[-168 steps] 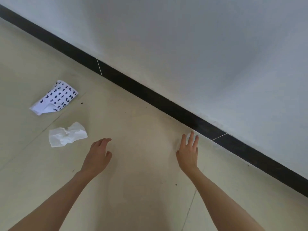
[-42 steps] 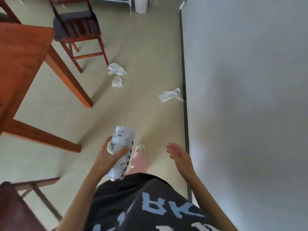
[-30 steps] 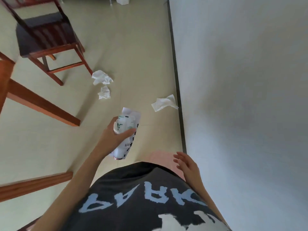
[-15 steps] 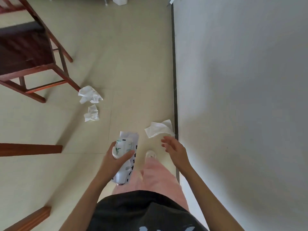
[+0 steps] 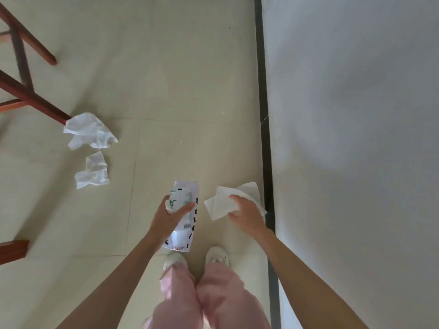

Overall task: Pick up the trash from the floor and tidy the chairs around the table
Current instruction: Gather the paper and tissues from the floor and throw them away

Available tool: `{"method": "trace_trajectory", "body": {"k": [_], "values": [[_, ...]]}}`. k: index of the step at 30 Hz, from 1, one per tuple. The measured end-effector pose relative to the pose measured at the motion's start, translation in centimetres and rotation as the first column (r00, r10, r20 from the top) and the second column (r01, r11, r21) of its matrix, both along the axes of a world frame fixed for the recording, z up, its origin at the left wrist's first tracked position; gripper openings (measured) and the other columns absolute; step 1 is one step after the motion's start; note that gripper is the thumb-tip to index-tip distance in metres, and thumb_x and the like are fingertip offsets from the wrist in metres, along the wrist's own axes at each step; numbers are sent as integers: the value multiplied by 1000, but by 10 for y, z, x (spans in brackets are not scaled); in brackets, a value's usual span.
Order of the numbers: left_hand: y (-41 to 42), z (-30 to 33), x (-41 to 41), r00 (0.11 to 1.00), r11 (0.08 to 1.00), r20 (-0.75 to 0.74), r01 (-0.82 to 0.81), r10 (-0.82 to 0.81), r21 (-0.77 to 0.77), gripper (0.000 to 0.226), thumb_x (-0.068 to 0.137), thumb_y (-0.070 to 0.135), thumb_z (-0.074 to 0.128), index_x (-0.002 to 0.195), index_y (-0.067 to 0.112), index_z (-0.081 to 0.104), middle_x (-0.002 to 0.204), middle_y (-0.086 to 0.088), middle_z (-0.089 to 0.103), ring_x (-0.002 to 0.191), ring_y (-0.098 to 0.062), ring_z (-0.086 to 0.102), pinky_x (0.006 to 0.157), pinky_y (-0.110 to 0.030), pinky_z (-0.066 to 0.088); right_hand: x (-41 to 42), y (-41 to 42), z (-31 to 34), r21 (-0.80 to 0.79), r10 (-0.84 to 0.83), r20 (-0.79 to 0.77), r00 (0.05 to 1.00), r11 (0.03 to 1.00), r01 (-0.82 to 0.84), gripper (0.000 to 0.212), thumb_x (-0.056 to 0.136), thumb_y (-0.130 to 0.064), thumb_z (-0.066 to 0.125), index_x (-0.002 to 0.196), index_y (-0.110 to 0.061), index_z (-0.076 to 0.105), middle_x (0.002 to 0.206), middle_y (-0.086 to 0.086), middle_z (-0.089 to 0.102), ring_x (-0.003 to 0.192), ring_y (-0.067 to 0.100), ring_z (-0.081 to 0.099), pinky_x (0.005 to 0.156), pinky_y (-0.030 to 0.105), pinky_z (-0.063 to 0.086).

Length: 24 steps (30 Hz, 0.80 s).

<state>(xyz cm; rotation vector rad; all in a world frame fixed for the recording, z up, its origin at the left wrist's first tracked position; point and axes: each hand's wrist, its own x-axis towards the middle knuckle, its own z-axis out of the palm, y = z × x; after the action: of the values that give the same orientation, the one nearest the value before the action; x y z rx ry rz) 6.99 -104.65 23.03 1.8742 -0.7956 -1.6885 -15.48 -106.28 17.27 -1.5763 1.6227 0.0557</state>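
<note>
My left hand (image 5: 169, 217) grips a flat white wrapper with black marks (image 5: 187, 232) together with a crumpled green-printed packet (image 5: 179, 198). My right hand (image 5: 248, 216) reaches over a flat white tissue (image 5: 219, 205) lying on the floor by the wall, fingers spread and loosely bent above it; whether they touch it I cannot tell. Two more crumpled white tissues lie on the floor to the left: a bigger one (image 5: 89, 130) against a chair leg and a smaller one (image 5: 93, 170) just below it. The dark wooden chair's legs (image 5: 31, 98) show at the upper left.
A white wall (image 5: 356, 138) with a dark baseboard (image 5: 263, 115) runs down the right side. A wooden leg end (image 5: 13, 249) pokes in at the left edge. My white shoes (image 5: 174, 260) stand right below my hands on beige floor tiles.
I have walked forward to the tissue by the wall. My right hand went from in front of it to over it. My left hand kept hold of the wrappers.
</note>
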Motion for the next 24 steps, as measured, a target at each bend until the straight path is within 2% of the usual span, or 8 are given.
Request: {"method": "trace_trajectory", "body": {"k": [3,7,11,14,17,19,22,24], "values": [[-14,-91,4,999,999,-21,31,-31,-14,51,62,44,70,98,10,62,80,-8,71,68,-26,68,60,-35,55,1,-4,-110,61,51,-211,976,997,-39,78,82,-52,57,144,-27,17,152,6,19,137,35,22,110,53,27],[-37,-204,19,998,1000,-59,-3,1,-30,35,68,39,65,92,14,63,71,-3,71,64,-22,68,56,-30,53,1,-16,-237,137,83,-406,910,990,-30,101,75,-66,54,145,-27,-8,156,10,-14,139,47,-9,107,66,14],[-44,-283,32,981,987,-101,-162,163,13,19,79,35,64,88,18,65,67,0,71,63,-22,67,60,-32,54,-8,-12,-306,98,63,-444,894,995,-22,93,78,-59,57,145,-31,-1,156,8,-14,140,41,-14,107,66,15],[-41,-302,37,949,965,-180,-248,259,81,16,86,31,57,87,17,63,65,0,70,58,-20,67,54,-29,55,-10,-6,-312,-15,-37,-417,908,999,34,87,80,-47,63,145,-25,11,155,8,7,141,35,6,107,54,27],[-41,-299,35,930,955,-228,-261,288,140,20,86,35,57,91,16,62,65,-1,70,58,-20,68,53,-29,55,-5,-7,-304,-131,-128,-220,967,986,101,65,83,-12,62,140,-18,32,138,10,39,124,27,40,97,34,40],[-43,-297,32,911,942,-261,-277,320,189,27,83,39,58,95,16,63,72,-4,71,64,-23,68,60,-33,55,5,-11,-296,-148,-183,-67,981,974,171,52,78,8,51,127,-10,50,123,11,53,111,27,52,87,22,38],[-50,-295,32,846,921,-379,-295,375,253,40,78,48,60,98,14,63,81,-8,70,72,-25,67,71,-37,53,31,-36,-277,-226,-303,124,945,919,324,40,73,13,47,105,-5,64,102,7,63,92,20,56,79,19,36],[-55,-297,38,774,903,-469,-334,426,269,42,79,50,56,100,14,63,84,-8,70,75,-24,68,75,-38,53,60,-63,-260,-165,-404,317,858,868,469,36,76,10,47,92,-16,65,93,-1,62,84,16,57,73,22,40]]}}
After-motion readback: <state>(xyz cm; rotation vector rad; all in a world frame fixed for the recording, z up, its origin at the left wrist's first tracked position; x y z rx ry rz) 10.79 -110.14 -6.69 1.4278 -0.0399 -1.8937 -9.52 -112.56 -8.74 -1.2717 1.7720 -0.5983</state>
